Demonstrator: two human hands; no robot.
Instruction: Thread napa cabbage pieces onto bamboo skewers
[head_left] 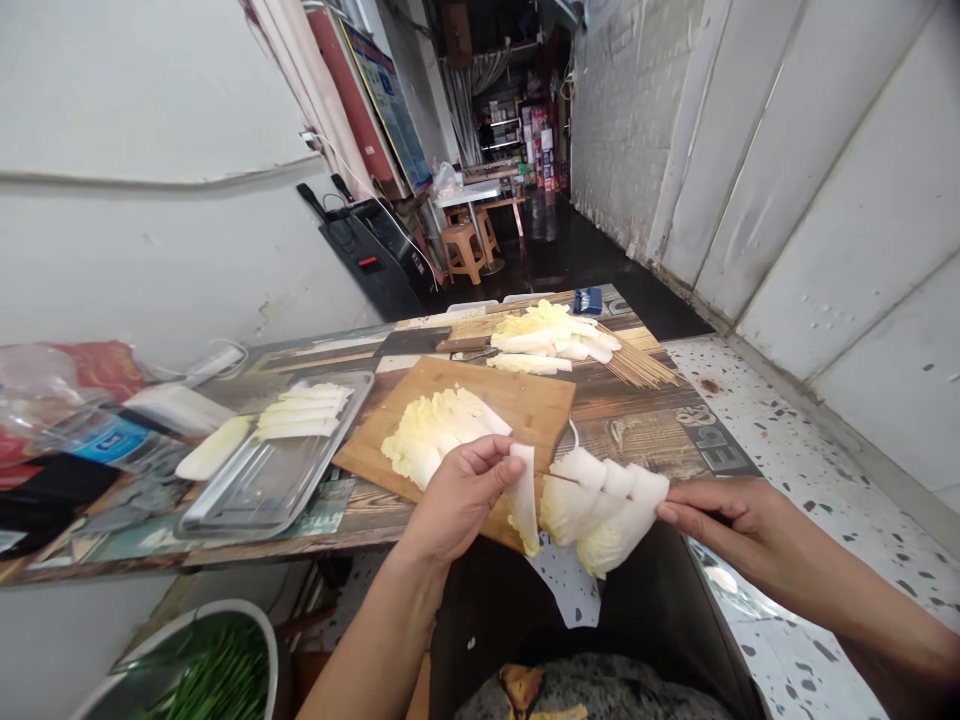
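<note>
My left hand (461, 490) pinches a single piece of napa cabbage (523, 497) over the near edge of a wooden cutting board (536, 405). My right hand (724, 515) grips the end of a thin skewer threaded with several cabbage pieces (604, 505), held just right of the loose piece. More cut cabbage (435, 430) lies piled on the board.
A metal tray (262, 480) with finished cabbage skewers (304, 410) sits to the left. A cleaver (420, 343), another cabbage pile (555, 340) and bare bamboo skewers (637, 365) lie farther back. A bowl of green chives (217, 670) stands below the table at lower left.
</note>
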